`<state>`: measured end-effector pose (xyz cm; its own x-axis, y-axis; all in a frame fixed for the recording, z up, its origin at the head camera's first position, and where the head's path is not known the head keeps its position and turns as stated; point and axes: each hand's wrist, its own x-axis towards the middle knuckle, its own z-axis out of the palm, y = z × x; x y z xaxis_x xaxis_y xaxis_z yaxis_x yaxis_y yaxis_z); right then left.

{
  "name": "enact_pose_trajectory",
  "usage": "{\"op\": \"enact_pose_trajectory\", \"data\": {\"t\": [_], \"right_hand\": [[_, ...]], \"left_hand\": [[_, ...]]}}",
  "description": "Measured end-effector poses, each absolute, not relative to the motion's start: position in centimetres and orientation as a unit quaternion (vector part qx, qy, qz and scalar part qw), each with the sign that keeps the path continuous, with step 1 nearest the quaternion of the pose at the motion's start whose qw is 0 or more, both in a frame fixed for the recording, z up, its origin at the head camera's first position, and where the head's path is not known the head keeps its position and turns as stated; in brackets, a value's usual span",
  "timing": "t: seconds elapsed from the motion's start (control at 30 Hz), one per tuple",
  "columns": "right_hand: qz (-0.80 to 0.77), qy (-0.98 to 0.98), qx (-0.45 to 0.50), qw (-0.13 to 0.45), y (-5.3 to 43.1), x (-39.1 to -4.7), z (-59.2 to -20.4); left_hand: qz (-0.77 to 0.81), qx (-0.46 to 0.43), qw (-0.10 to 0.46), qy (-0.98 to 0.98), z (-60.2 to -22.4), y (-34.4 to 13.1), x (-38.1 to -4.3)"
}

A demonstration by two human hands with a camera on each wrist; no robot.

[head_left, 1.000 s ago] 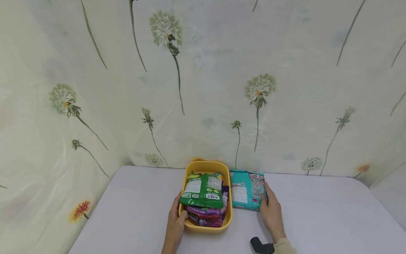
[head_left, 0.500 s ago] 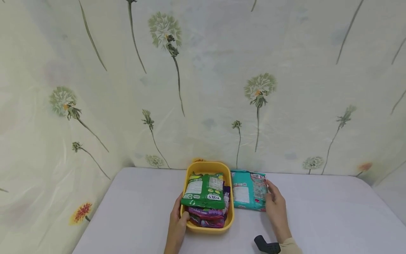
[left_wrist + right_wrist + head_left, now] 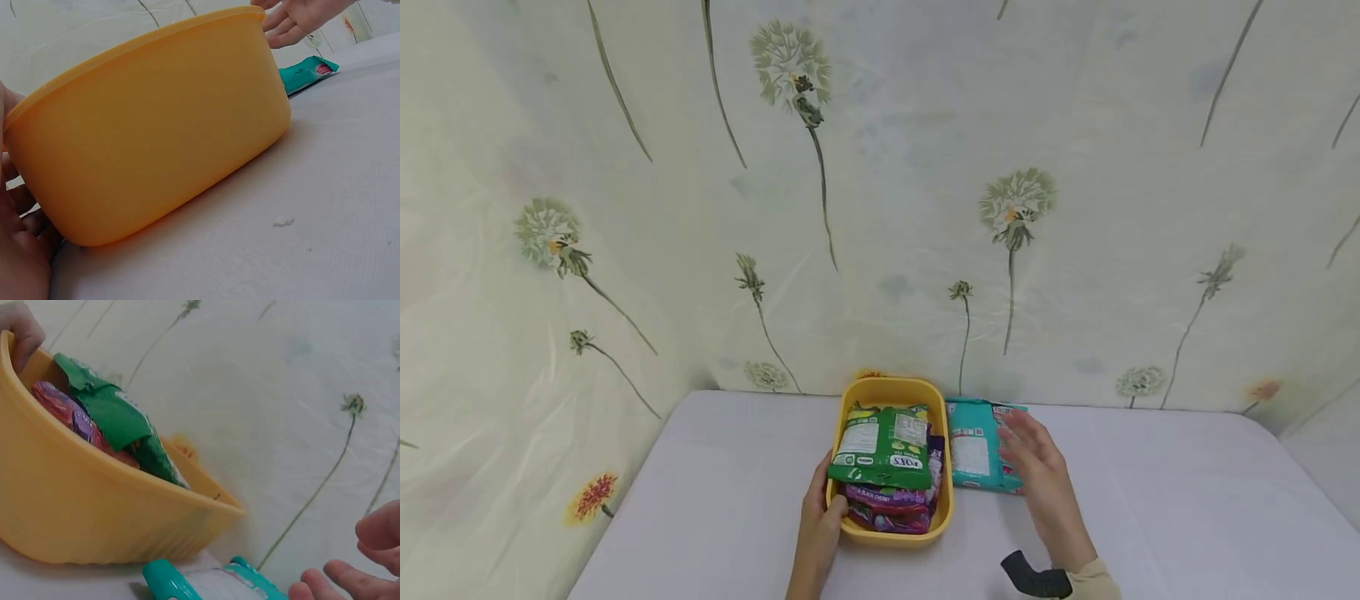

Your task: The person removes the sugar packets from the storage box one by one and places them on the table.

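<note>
My left hand (image 3: 818,521) grips the near left rim of a yellow plastic tub (image 3: 895,540), thumb over the rim and fingers along the outer wall. Inside the tub a green candy bag (image 3: 883,450) lies over purple candy bags (image 3: 887,510). To the right of the tub a teal candy bag (image 3: 973,457) lies flat on the table. My right hand (image 3: 1041,475) hovers over that bag's right part with fingers loosely extended and nothing held. In the right wrist view, the fingers (image 3: 350,578) stand apart from the teal bag (image 3: 215,581).
A white-covered table (image 3: 1172,500) carries everything. Behind it hangs a pale sheet printed with dandelions (image 3: 880,208). A black curved strap piece (image 3: 1033,575) sits at my right wrist, by the beige sleeve (image 3: 1093,581).
My right hand has let go of the teal bag's right edge and lifted up over it. The left hand keeps its grip on the tub, which stays put.
</note>
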<state>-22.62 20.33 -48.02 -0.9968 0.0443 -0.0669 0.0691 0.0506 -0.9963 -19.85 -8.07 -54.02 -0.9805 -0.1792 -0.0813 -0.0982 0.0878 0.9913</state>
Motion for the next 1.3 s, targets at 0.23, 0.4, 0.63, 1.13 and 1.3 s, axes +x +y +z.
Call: {"op": "enact_pose_trajectory", "data": {"t": [0.23,0.4,0.63,1.13,1.3], "right_hand": [[-0.730,0.683,-0.015,0.025,19.3,-22.2,-47.2],[-0.729,0.682,-0.053,0.032,17.8,-22.0,-47.4],[-0.711,0.695,-0.102,0.030,16.2,-21.7,-47.8],[-0.688,0.719,-0.096,0.028,13.6,-20.6,-46.6],[-0.687,0.721,-0.064,0.054,12.5,-20.0,-46.5]], "left_hand": [[-0.666,0.084,0.036,-0.740,-54.0,-7.9,-19.9],[-0.665,0.086,0.039,-0.741,-54.0,-7.8,-19.9],[-0.671,0.078,0.038,-0.736,-53.8,-7.7,-19.8],[-0.662,0.078,0.050,-0.744,-53.8,-8.1,-19.6],[-0.662,0.079,0.045,-0.744,-53.8,-8.2,-19.5]]}}
